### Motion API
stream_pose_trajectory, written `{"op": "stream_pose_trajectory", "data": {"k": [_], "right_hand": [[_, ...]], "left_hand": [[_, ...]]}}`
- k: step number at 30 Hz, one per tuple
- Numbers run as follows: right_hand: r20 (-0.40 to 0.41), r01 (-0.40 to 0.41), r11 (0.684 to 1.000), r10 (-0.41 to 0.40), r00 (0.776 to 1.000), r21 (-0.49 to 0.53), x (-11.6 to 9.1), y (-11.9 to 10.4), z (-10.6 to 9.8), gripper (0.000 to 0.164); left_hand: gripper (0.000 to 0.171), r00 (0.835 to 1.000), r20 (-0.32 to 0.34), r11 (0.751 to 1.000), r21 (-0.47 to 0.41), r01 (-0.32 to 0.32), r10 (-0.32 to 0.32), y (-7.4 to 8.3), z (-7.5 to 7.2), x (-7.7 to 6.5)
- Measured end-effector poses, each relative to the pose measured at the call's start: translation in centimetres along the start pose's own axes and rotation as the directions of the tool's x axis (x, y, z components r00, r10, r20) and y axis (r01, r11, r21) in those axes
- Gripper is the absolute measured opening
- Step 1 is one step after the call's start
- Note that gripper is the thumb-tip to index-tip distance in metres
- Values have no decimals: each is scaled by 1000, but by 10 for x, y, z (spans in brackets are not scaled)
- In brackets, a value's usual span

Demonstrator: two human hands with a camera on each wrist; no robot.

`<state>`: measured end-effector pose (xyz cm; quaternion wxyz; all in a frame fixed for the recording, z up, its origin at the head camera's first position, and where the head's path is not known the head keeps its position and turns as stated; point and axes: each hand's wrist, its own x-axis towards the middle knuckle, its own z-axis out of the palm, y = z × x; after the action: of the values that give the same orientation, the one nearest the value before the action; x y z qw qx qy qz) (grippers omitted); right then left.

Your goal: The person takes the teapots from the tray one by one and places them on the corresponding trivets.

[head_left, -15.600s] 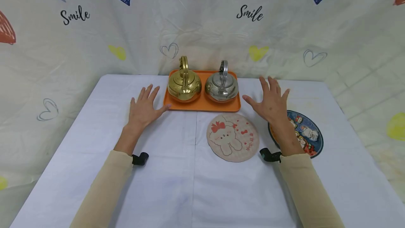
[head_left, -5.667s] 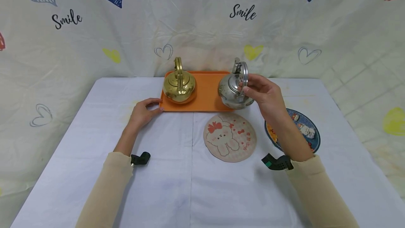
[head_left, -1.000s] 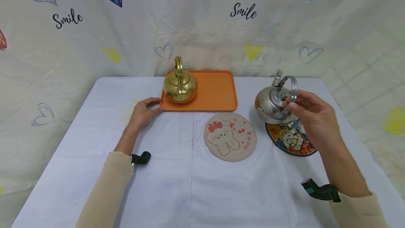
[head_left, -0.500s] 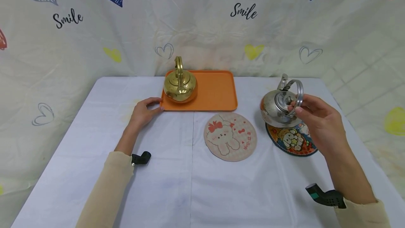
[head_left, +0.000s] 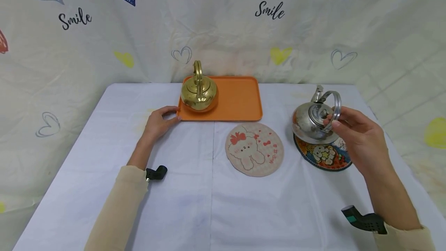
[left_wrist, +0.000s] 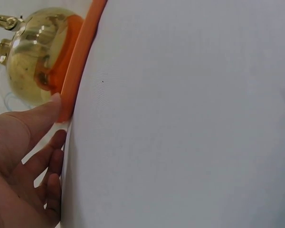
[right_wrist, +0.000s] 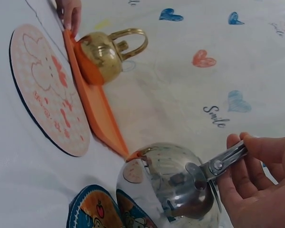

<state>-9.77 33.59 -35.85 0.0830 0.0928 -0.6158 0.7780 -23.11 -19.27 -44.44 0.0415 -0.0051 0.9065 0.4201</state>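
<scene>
My right hand [head_left: 364, 136] grips the handle of a silver teapot [head_left: 311, 123], fingers curled round it and thumb in front. The teapot's spout points to the back, and its body overlaps the far part of a round blue and orange cartoon mat [head_left: 322, 158]. On the left, my left hand [head_left: 158, 125] pinches the near left corner of an orange tray [head_left: 240, 100], thumb on top of the rim in the left wrist view. A gold teapot [head_left: 198, 92] stands on the tray's left half with its handle up.
A round pale pink rabbit mat [head_left: 254, 150] lies between the tray and the cartoon mat. White cloth [head_left: 181, 204] covers the table, and a heart-printed curtain [head_left: 230, 26] hangs right behind its back edge.
Since about a second ago, the silver teapot has moved right and toward me in my right hand, further over the cartoon mat. Earlier it stood on the tray. My left hand stays at the tray corner.
</scene>
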Motion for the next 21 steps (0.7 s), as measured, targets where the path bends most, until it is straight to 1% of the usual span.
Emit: {"op": "stream_pose_trajectory", "data": {"k": [4, 12, 21], "right_hand": [[-18, 4, 1000, -4, 1000, 14, -2, 0, -4, 38], [-46, 1, 1000, -1, 999, -7, -5, 3, -9, 37], [-47, 31, 999, -29, 998, 41, -9, 4, -16, 38]], "left_hand": [[42, 1000, -1, 1000, 2, -6, 6, 2, 1, 0], [43, 1000, 2, 1000, 14, 0, 0, 0, 0, 1], [43, 1000, 5, 1000, 7, 6, -6, 2, 0, 1]]}}
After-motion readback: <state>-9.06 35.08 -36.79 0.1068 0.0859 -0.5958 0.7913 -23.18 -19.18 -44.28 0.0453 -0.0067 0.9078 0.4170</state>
